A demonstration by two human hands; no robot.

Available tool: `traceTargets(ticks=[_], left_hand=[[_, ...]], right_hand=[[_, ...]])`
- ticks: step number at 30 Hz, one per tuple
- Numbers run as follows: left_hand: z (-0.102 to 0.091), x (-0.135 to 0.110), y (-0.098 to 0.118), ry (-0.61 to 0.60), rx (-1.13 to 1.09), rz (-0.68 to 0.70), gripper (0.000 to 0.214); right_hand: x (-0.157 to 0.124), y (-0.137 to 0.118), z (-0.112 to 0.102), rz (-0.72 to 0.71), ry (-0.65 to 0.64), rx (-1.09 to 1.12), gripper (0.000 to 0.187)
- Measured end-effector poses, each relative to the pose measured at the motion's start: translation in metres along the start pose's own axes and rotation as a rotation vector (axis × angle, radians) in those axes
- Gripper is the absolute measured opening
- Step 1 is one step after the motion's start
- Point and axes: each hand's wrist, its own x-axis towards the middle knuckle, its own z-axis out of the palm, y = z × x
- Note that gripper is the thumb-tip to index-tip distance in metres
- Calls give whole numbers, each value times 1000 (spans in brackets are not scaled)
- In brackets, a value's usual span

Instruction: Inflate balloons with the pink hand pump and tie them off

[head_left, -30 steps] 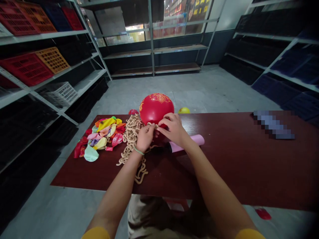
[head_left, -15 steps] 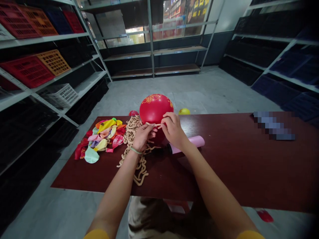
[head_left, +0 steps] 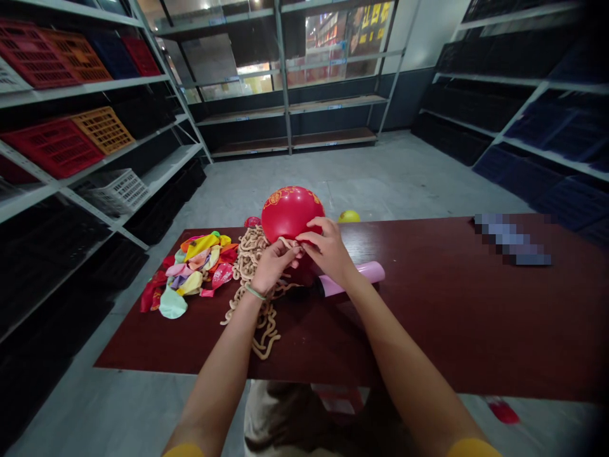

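Mid-frame, the left hand (head_left: 273, 263) and right hand (head_left: 333, 251) pinched a beige cord (head_left: 287, 242) at the red balloon (head_left: 291, 212), seemingly tying; next needed steady tension.

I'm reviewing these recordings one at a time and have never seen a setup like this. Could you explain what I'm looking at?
There is no machine here: a person works with two bare hands. Every picture comes from one camera worn on the head, looking forward and down.

On the dark red-brown table lie a colourful heap of limp balloons, a tangle of tan cords, a pink cylinder with a black end, and, on the right, an item hidden by pixelation.

The left hand pinches a pale strand beside an inflated red balloon. The right hand has its fingertips close by; exactly what they grip is too small to tell.
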Motion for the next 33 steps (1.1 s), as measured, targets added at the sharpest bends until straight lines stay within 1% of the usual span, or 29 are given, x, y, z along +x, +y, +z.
traceTargets(ticks=[4,8,10,12,15,18,21,24,26,28,30,33], left_hand=[[0,-2,0,-3,118,31,33],[1,-5,0,0,183,45,29],[2,-6,0,19,228,76,27],[3,-6,-2,76,289,130,25],[4,-7,-4,219,351,203,21],[7,-7,-7,331,341,258,18],[9,-6,-11,380,278,290,17],[7,-2,-15,345,160,297,21],[4,0,-18,304,110,340,24],[1,1,-21,279,105,397,23],[-1,1,-23,261,130,429,21],[-2,0,-24,240,171,441,19]], right_hand=[[-1,2,1,-14,5,12,20],[-2,3,3,-18,-10,17,14],[-3,1,4,-20,-22,8,11],[-3,-2,6,-22,-35,-11,10],[-4,-9,9,-43,-46,-36,9],[-4,-15,12,-82,-29,-59,11],[-5,-19,13,-109,0,-105,13],[-5,-20,11,-104,16,-135,15],[-3,-20,8,-52,28,-111,14],[-2,-20,5,28,39,-64,13],[-1,-19,4,72,33,-33,14],[-1,-17,5,44,-9,-38,16]])
